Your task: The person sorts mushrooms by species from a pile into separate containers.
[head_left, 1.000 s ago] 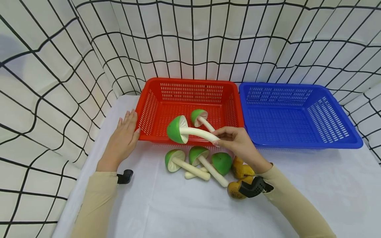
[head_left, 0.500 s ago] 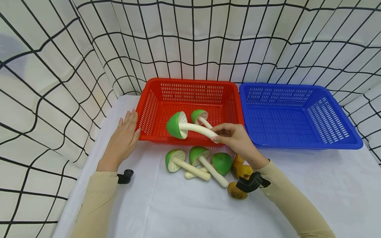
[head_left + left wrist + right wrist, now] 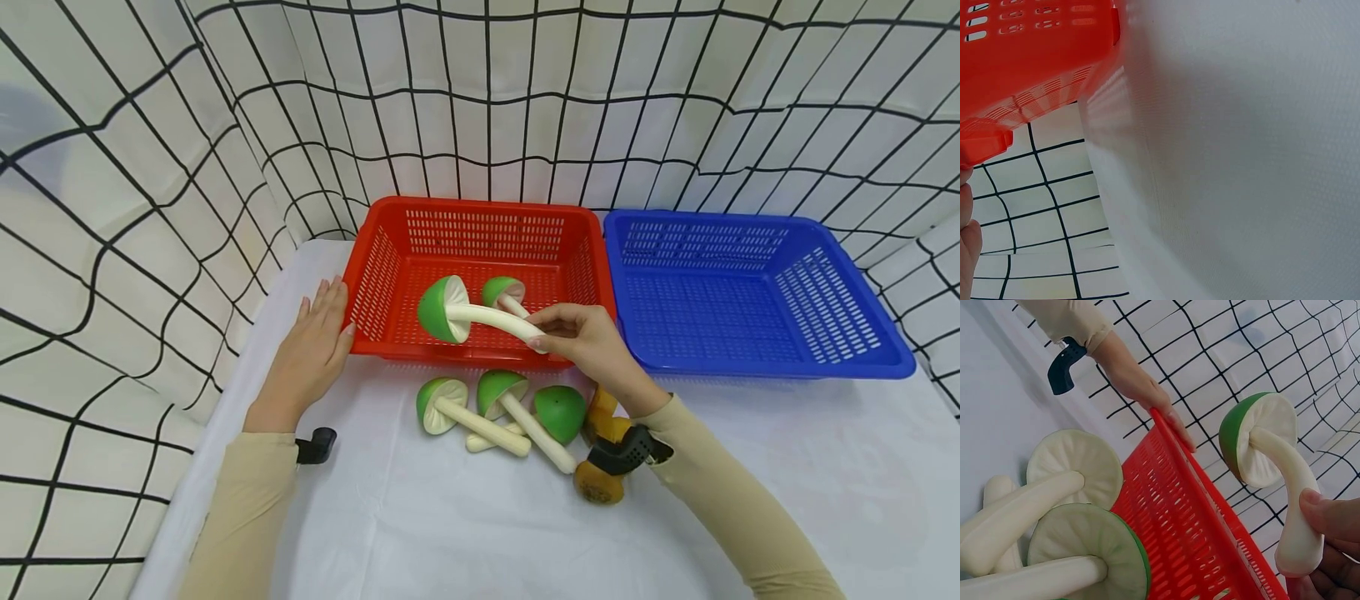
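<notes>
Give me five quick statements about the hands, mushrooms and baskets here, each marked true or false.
1. The right hand holds a mushroom. True.
2. Both hands hold mushrooms. False: the left hand rests against the side of the red basket.
3. A second mushroom is inside the red basket. True.
4. Both baskets are red. False: there is also a blue basket.
5. Every mushroom is in a basket. False: several mushrooms lie on the white cloth.

Green-capped mushroom [image 3: 482, 316], sideways in right hand [image 3: 592, 340] above red basket [image 3: 480, 207].
</notes>
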### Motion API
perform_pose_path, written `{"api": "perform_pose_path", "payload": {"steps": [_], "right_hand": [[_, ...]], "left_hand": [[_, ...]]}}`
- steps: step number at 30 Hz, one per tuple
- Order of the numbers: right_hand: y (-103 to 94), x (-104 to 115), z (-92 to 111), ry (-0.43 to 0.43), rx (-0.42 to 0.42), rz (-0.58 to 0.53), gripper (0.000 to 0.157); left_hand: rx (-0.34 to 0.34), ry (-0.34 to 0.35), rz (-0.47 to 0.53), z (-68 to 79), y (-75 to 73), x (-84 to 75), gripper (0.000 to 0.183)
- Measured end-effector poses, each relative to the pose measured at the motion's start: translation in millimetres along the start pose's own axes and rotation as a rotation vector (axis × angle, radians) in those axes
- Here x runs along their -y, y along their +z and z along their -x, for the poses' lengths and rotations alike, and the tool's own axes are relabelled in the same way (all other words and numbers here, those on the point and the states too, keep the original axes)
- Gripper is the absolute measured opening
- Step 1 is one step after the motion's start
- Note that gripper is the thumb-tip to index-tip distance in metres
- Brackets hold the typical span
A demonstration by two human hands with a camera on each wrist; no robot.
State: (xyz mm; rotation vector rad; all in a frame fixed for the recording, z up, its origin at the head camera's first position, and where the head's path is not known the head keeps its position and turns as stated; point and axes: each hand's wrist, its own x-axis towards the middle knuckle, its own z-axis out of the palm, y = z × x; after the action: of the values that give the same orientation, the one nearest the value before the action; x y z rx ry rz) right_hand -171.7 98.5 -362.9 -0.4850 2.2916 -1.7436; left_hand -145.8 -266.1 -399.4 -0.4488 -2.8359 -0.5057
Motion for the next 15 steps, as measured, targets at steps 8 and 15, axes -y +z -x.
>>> {"api": "perform_pose_path", "payload": {"steps": [8, 15], "right_hand": [[3.2, -0.1, -9.0, 0.014, -0.01, 0.01, 0.023], [5.6, -1.5, -15.5, -0.013, -0.017, 0.033, 0.023]], "left_hand": [[-0.002, -0.002, 0.001, 0.4, 0.3, -0.2, 0.058], [-0.013, 0.012, 0.002, 0.4, 0.6, -0.5, 0.057]]}}
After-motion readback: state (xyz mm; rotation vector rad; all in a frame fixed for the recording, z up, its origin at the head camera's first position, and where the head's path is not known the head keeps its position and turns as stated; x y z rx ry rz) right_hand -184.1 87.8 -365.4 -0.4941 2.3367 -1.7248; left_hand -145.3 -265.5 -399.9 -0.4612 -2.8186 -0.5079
